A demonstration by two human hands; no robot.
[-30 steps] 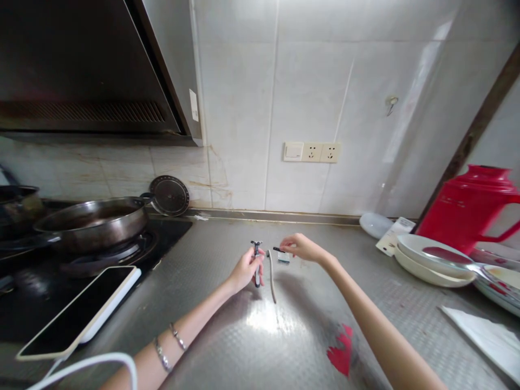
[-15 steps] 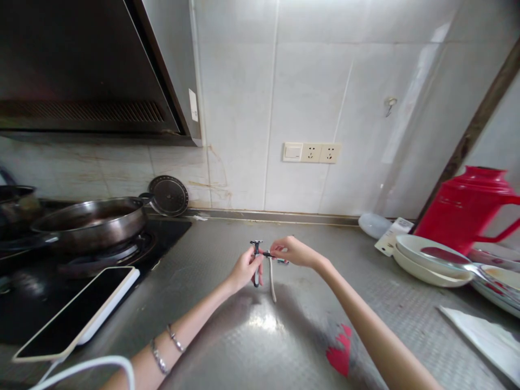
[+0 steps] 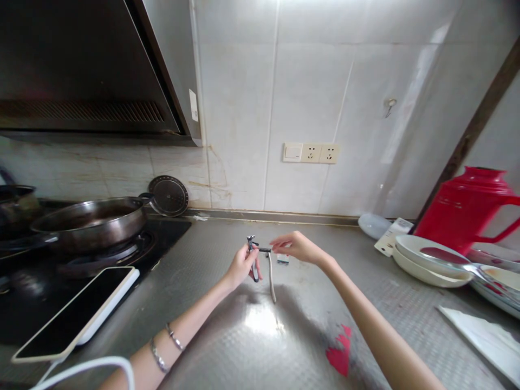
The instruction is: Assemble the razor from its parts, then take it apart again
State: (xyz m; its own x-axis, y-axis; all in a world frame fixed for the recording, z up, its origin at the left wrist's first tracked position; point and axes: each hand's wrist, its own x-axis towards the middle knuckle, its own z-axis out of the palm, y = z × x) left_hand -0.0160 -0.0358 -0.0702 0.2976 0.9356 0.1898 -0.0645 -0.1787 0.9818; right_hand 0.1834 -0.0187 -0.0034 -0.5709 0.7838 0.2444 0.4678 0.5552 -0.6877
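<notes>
In my left hand [image 3: 244,264], near the middle of the counter, is a small tool [image 3: 255,271] with a grey-and-black handle and a shiny metal head on top; its exact kind is unclear. The fingers are wrapped round the handle. A thin black bar [image 3: 264,249] sticks out sideways from the tool. My right hand [image 3: 298,246] has its fingertips closed at the bar's far end. Just below lies a short piece of white cord [image 3: 272,281] on the metal counter [image 3: 219,330]. Beneath the right fingers sits a small flat piece [image 3: 283,260] with a dark edge.
At left, a phone [image 3: 77,314] on a white block and a white cable [image 3: 93,362] lie near a steel pan [image 3: 93,219] on the stove. To the right stand stacked dishes [image 3: 426,271], a red thermos jug [image 3: 463,211] and a white sheet [image 3: 483,341].
The tool in my left hand has shifted slightly left and its head has tilted left. My right fingers have moved a little; more of the black bar and the small flat piece now shows.
</notes>
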